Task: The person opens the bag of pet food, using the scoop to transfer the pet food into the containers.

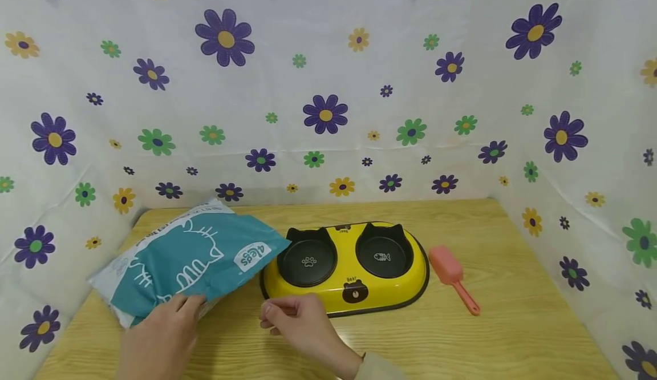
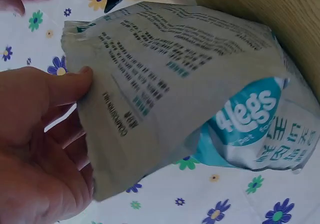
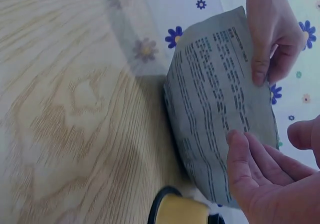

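A teal and white bag [image 1: 174, 254] with a cat drawing is tilted at the left of the table. My left hand [image 1: 161, 334] grips its near edge; the left wrist view shows the thumb on the printed back of the bag [image 2: 150, 79] and the fingers [image 2: 65, 136] behind it. Right of the bag, my right hand [image 1: 308, 326] is just in front of the yellow feeder [image 1: 328, 299], fingers loosely bent and holding nothing. In the right wrist view its thumb [image 3: 302, 134] stands apart from its fingers, which overlap the bag [image 3: 210, 94]; contact is unclear.
Two black bowls [image 1: 308, 274] with cat ears sit in the feeder, and the bag's right corner overlaps the left one. A pink scoop [image 1: 446, 266] lies right of the feeder on the wooden table [image 1: 513, 323]. Flowered cloth [image 1: 287, 157] stands behind and at both sides.
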Motion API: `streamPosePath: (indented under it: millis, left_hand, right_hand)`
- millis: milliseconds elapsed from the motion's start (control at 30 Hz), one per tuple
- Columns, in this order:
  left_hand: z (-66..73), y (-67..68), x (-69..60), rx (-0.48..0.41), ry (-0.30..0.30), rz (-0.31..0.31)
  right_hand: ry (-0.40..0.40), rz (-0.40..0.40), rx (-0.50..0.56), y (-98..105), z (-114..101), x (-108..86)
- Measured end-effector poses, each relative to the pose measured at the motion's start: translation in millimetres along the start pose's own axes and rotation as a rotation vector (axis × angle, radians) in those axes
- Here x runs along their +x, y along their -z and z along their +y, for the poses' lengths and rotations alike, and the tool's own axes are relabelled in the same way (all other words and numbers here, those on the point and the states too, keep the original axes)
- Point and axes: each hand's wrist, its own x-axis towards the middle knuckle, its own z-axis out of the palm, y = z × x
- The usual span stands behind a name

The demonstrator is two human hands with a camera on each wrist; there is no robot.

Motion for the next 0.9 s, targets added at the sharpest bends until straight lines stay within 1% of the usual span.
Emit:
streamPosePath:
  millis: [67, 133, 233, 300, 400, 500, 633, 800, 900]
  left_hand:
    - [-0.2, 1.0, -0.1, 0.019, -0.008, -0.060]
    - [-1.5, 0.6, -0.4, 0.043, -0.028, -0.130]
    - [-2.9, -1.9, -0.4, 0.062, -0.067, -0.241]
    - [-3.4, -3.5, -1.6, 0.063, -0.098, -0.289]
    - [-2.0, -5.6, -2.7, 0.028, -0.116, -0.299]
    - [-0.3, -5.0, -1.3, -0.008, -0.113, -0.306]
    - [0.6, -0.9, 7.4, -0.049, -0.126, -0.372]
    - [-1.7, 4.2, 20.8, -0.134, -0.133, -0.421]
    - [-4.8, 6.0, 27.0, -0.177, -0.152, -0.442]
  right_hand:
    - [0.006, -0.003, 0.015, -7, 0, 3.8]
    - [0.010, -0.006, 0.029, -14, 1, 6.3]
    - [-0.007, -0.004, 0.062, -23, 4, 7.3]
    - [-0.018, 0.001, 0.093, -27, 6, 7.3]
    - [-0.030, 0.013, 0.127, -29, 8, 6.8]
    - [-0.015, 0.012, 0.116, -30, 8, 7.5]
    - [0.004, 0.007, 0.083, -31, 9, 9.7]
    - [0.007, 0.011, 0.074, -35, 11, 13.8]
    - [-0.003, 0.020, 0.079, -37, 12, 16.2]
